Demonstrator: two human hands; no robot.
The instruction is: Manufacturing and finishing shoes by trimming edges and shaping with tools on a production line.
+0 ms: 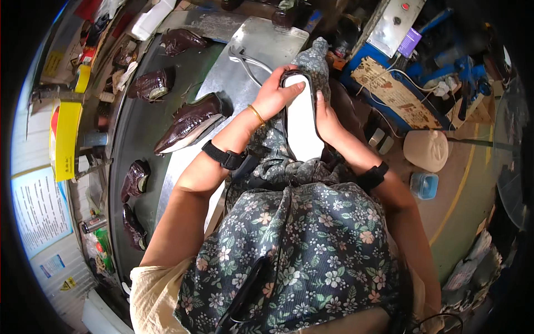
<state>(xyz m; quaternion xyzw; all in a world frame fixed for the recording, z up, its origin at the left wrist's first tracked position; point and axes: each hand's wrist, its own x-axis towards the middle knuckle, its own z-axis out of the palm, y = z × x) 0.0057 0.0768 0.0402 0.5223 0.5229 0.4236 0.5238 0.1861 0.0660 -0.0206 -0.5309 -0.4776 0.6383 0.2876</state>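
A dark shoe with a white sole (302,119) lies sole-up on my lap, over the floral apron (311,234). My left hand (275,94) grips its toe end, thumb pressed on the white sole, a gold bangle at the wrist. On the shoe's right side, my right hand (327,119) has its fingers pressed along the sole's edge. Both wrists wear black bands.
Several dark brown glossy shoes (192,122) lie on a dark curved conveyor (133,139) to my left. A metal plate (261,44) with cables sits ahead. A blue machine (389,83) stands at the right, with a tan shoe last (425,149) and a small blue box (424,185).
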